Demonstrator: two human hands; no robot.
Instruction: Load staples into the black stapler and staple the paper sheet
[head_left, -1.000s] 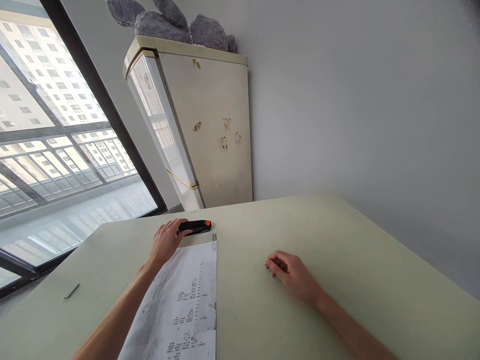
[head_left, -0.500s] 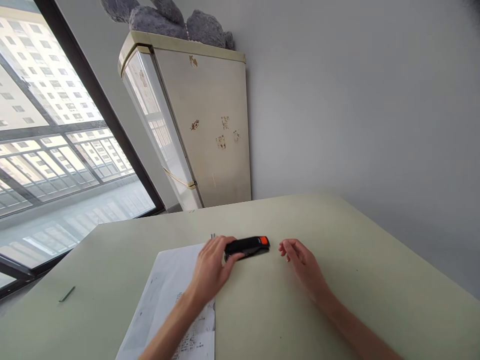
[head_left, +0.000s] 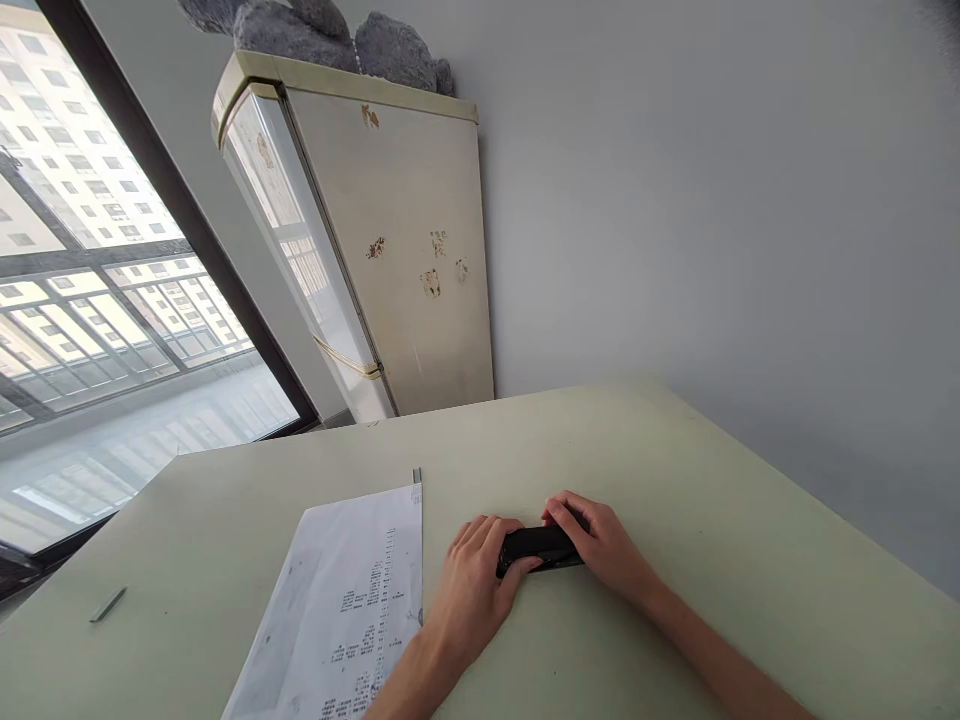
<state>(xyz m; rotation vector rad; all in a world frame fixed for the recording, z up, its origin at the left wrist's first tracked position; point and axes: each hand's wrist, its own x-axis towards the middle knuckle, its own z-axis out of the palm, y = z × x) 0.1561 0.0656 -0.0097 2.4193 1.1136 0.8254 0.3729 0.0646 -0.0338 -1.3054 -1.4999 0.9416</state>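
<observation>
A black stapler (head_left: 537, 545) lies sideways over the table in front of me. My left hand (head_left: 475, 575) is closed around its left end, thumb along the near side. At the other end, my right hand (head_left: 600, 538) has its fingers wrapped over the stapler and covers the orange part. Left of my hands lie printed sheets of paper (head_left: 337, 590). Just past the sheets' top right corner sits a short strip of staples (head_left: 417, 475).
The pale green table (head_left: 637, 450) spreads out around my hands. Another staple strip (head_left: 109, 605) rests at its left. A worn refrigerator (head_left: 405, 200) with grey plush (head_left: 394, 50) on top stands behind, beside a window (head_left: 112, 250).
My left hand has carried the stapler right and nearer, off the paper. My right hand, empty before, has taken hold of the stapler's right end.
</observation>
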